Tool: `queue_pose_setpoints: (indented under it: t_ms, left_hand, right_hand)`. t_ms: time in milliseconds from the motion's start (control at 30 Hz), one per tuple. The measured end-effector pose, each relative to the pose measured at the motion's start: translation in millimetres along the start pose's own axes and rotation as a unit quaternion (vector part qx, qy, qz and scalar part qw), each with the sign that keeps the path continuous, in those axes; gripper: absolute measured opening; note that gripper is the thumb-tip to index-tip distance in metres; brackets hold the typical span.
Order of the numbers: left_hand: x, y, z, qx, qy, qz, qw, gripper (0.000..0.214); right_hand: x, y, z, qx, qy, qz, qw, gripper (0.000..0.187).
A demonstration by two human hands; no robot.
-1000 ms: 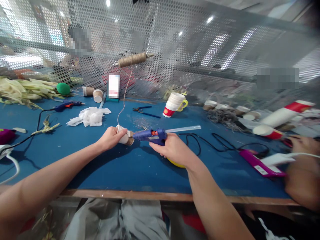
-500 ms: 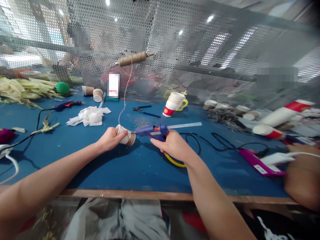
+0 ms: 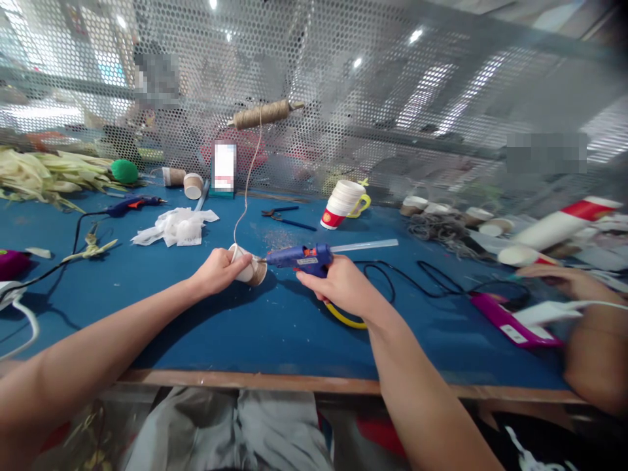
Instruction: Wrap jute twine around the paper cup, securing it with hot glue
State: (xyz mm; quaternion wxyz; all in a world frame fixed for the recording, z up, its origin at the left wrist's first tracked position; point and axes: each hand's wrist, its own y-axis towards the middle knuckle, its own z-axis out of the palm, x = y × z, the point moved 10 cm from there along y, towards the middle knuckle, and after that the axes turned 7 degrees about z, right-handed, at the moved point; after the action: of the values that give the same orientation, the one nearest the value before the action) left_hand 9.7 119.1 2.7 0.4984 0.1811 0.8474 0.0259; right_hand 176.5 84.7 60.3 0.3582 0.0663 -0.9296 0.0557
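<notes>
A small paper cup (image 3: 244, 272), tilted on its side and partly wrapped in brown twine, is gripped by my left hand (image 3: 218, 270). A strand of twine (image 3: 249, 173) runs from the cup up to a twine spool (image 3: 262, 114) on a rod at the mesh. My right hand (image 3: 343, 284) is closed round a blue glue gun (image 3: 299, 258), its nozzle pointing left at the wrapped part of the cup. Whether the nozzle touches the cup I cannot tell. A clear glue stick (image 3: 366, 246) sticks out of the gun's rear.
Stacked paper cups (image 3: 338, 206), pliers (image 3: 289, 219), crumpled white material (image 3: 174, 227) and a second glue gun (image 3: 132, 205) lie on the blue table (image 3: 275, 347). A co-worker's hand (image 3: 564, 281) is at the right, near a purple power strip (image 3: 513, 320). Black cable (image 3: 432, 281) crosses between.
My hands, the cup and the glue gun hold nearly the same places. At the right, the co-worker's hand has come further into view over the table.
</notes>
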Motion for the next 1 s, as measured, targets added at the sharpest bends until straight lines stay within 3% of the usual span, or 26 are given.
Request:
queue_pose_setpoints:
  t_ms: [233,567,1000]
  left_hand:
    - [7,2,-0.5,-0.008,-0.022,-0.034,0.999,0.051]
    - [7,2,-0.2,-0.008,-0.028,-0.031,0.999,0.05]
    - [-17,-3,3.0,0.018,0.037,0.061,0.997,0.045]
  right_hand:
    - [-1,-3,4,0.012,-0.007,-0.003,1.0,0.023]
    - [4,-6,4,0.01,-0.018,-0.026,0.999,0.025]
    - [0,4,-1,-0.01,-0.003,-0.001,1.0,0.022]
